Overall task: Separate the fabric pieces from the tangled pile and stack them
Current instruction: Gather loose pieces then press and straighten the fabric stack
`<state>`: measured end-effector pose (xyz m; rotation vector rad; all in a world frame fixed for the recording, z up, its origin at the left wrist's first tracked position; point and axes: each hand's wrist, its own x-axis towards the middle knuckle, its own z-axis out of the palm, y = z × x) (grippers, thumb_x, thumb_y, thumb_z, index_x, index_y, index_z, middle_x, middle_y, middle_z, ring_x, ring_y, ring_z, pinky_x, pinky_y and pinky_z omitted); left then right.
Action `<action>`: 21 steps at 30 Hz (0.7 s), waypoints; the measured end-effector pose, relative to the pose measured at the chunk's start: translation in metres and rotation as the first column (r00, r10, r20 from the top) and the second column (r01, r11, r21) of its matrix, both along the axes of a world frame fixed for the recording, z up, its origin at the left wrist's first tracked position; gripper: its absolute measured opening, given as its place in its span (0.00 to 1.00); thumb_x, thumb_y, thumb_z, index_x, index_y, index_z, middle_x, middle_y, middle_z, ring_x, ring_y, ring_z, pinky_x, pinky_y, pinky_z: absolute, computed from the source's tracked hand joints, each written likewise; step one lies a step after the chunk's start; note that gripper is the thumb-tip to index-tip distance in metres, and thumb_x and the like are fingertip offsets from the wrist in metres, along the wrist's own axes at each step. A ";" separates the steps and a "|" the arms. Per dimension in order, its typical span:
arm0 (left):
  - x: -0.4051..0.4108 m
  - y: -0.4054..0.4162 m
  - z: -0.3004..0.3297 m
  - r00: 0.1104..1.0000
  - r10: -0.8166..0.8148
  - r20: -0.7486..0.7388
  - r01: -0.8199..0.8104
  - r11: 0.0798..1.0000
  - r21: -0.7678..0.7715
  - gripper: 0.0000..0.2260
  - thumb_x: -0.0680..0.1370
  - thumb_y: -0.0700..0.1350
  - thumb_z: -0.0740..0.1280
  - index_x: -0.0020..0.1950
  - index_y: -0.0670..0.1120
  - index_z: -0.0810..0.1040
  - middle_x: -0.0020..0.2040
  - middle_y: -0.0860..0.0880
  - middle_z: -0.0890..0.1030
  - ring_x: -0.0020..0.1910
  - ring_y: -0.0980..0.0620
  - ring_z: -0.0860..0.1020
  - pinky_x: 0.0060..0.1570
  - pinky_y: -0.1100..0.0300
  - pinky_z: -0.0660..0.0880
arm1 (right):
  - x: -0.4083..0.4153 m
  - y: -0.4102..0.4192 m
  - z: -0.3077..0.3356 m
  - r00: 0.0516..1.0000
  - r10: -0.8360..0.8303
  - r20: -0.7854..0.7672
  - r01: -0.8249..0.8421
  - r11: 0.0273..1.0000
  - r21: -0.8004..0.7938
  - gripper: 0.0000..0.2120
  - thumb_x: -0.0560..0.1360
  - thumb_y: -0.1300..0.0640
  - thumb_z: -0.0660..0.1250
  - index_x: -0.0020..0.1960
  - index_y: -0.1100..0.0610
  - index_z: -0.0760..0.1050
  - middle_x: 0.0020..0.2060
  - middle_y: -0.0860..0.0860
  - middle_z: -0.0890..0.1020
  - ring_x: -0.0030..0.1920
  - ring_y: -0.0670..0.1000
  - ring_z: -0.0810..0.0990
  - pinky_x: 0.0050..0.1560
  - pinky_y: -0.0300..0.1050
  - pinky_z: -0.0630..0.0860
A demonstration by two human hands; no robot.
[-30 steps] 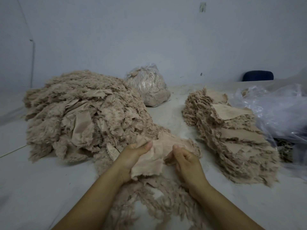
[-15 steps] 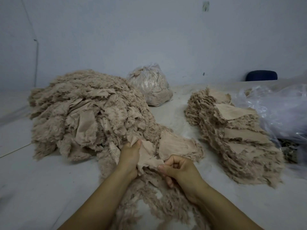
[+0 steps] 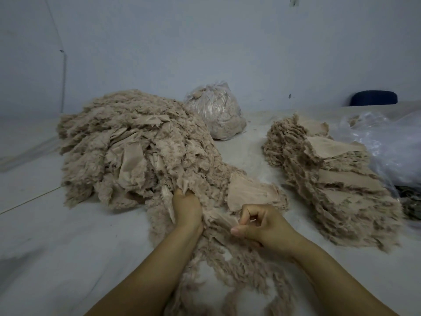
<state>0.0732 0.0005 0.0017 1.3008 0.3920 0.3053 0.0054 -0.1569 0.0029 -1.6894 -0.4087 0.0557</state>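
Digging Into the Beige Heap

Reaching forward, my left hand [image 3: 187,207] is sunk into the near edge of the big tangled pile of frayed beige fabric pieces [image 3: 136,151], its fingers curled into the cloth and gripping a clump there; the fingertips are buried, so I cannot see just how much they hold. My right hand [image 3: 262,226] sits just beside that same near edge, to the right of my left hand, with its fingers curled in and the thumb stuck out toward the left; whether a thin shred is caught between the fingers I cannot tell. A flat smooth beige fabric piece [image 3: 250,193] lies at the pile's right fringe, just beyond my right hand and apart from it. Loose frayed beige strands [image 3: 227,265] trail from the pile toward me, running between my forearms. Well to the right of the pile stands the layered stack of sorted beige fabric pieces [image 3: 330,179], far past my right hand. Behind the pile sits a tied clear plastic bag of beige scraps [image 3: 216,112]; beyond the stack lies crumpled clear plastic sheeting [image 3: 391,144].
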 end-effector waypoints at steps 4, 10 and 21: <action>0.000 -0.003 0.000 0.989 -0.117 -0.092 0.121 0.992 0.034 0.17 0.79 0.32 0.50 0.63 0.42 0.72 0.45 0.45 0.78 0.41 0.46 0.77 0.47 0.51 0.77 | 0.001 0.005 -0.003 0.990 -0.095 0.106 0.087 0.993 0.082 0.10 0.71 0.67 0.70 0.35 0.59 0.71 0.36 0.48 0.78 0.35 0.41 0.76 0.38 0.33 0.72; -0.011 -0.010 -0.002 0.985 -0.153 -0.084 0.158 0.986 0.060 0.14 0.78 0.31 0.51 0.55 0.43 0.73 0.42 0.44 0.79 0.39 0.44 0.79 0.42 0.50 0.79 | 0.003 0.022 -0.017 0.974 0.087 -0.207 0.009 0.905 0.425 0.09 0.74 0.56 0.63 0.42 0.61 0.65 0.32 0.54 0.81 0.32 0.51 0.79 0.36 0.41 0.79; 0.005 0.011 -0.005 0.995 0.103 -0.015 -0.104 0.977 -0.189 0.19 0.79 0.32 0.53 0.66 0.46 0.72 0.50 0.46 0.79 0.44 0.46 0.79 0.44 0.55 0.78 | -0.003 0.016 -0.019 0.946 0.145 -0.289 -0.078 0.970 0.231 0.09 0.80 0.61 0.59 0.42 0.59 0.64 0.23 0.49 0.67 0.23 0.46 0.62 0.26 0.39 0.66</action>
